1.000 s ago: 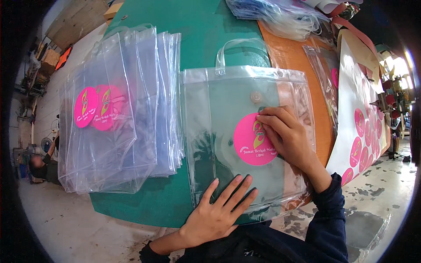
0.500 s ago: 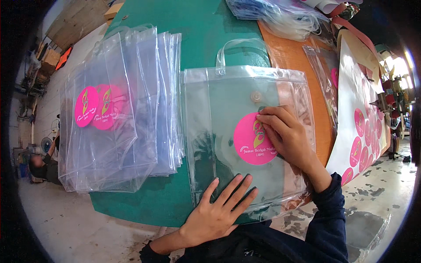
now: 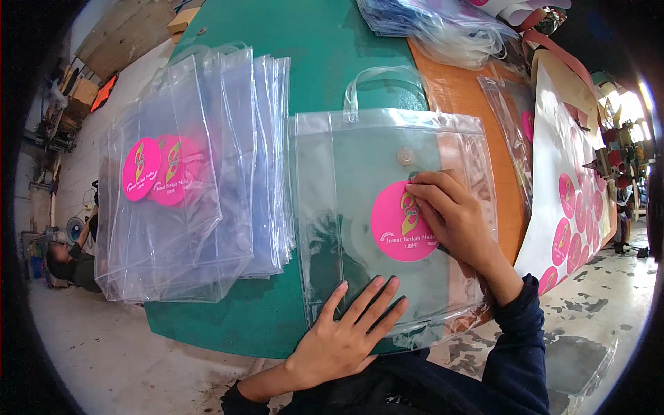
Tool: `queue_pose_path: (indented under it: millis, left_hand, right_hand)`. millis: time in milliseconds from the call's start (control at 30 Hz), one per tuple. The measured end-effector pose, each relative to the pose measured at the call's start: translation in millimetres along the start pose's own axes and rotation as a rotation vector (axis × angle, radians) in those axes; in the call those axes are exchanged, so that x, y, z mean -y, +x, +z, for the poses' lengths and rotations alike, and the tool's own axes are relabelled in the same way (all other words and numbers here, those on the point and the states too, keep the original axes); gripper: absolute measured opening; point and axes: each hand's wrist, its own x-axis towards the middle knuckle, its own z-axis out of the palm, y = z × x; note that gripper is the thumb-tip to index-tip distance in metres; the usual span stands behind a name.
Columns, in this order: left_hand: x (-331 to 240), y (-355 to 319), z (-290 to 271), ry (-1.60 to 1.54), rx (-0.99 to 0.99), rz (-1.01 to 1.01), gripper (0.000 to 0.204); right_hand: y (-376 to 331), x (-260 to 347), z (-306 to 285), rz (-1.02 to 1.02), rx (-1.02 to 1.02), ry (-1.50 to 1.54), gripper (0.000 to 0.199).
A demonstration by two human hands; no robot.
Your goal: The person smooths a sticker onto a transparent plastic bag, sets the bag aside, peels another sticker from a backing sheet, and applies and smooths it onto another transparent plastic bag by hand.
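Observation:
A clear plastic bag (image 3: 318, 207) with a see-through handle and a round snap lies flat on the table in front of me. On its front is a round pink sticker (image 3: 395, 232) with a green and yellow design and white print. The curled, pinched fingers of my right hand (image 3: 453, 218) are at the sticker's upper right edge and hide part of it. My left hand (image 3: 349, 339) lies flat on the bag's lower part, fingers spread, with nothing in it.
A stack of clear bags (image 3: 228, 228), pink stickers on the top ones, stands left on the green table (image 3: 325, 41). More bags (image 3: 443, 34) lie at the back. A white sticker sheet (image 3: 546, 173) hangs over the right edge. A person (image 3: 76, 263) is at far left.
Both hands keep their places on the bag and sticker. The table and bags have shifted very slightly in the picture.

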Motion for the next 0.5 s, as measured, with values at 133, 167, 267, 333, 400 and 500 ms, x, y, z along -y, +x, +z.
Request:
queue_pose_path:
  millis: [133, 167, 267, 333, 400, 500]
  left_hand:
    - [1.6, 0.8, -1.7, -0.003, 0.004, 0.004, 0.096]
    - [1.6, 0.9, -2.4, 0.0, 0.001, 0.004, 0.096]
    - [2.4, -0.5, -2.4, -0.012, 0.0, -0.003, 0.096]
    - [0.6, -0.2, 0.2, -0.032, 0.001, 0.006, 0.096]
    - [-1.0, -1.3, 2.7, -0.029, -0.009, 0.008, 0.095]
    - [0.7, -0.4, 2.0, -0.036, -0.002, 0.016, 0.095]
  right_hand:
    - [0.2, -1.5, 0.3, -0.004, 0.016, -0.005, 0.02]
    - [0.6, -0.9, -0.7, -0.007, 0.013, -0.007, 0.02]
    - [1.5, 0.4, 0.1, -0.018, 0.009, -0.002, 0.02]
    - [-2.0, -1.9, 0.9, -0.009, 0.017, 0.001, 0.021]
    - [-3.5, -0.7, 0.2, -0.019, 0.014, -0.004, 0.021]
    - [-2.4, 0.3, -0.9, -0.032, 0.02, -0.005, 0.021]
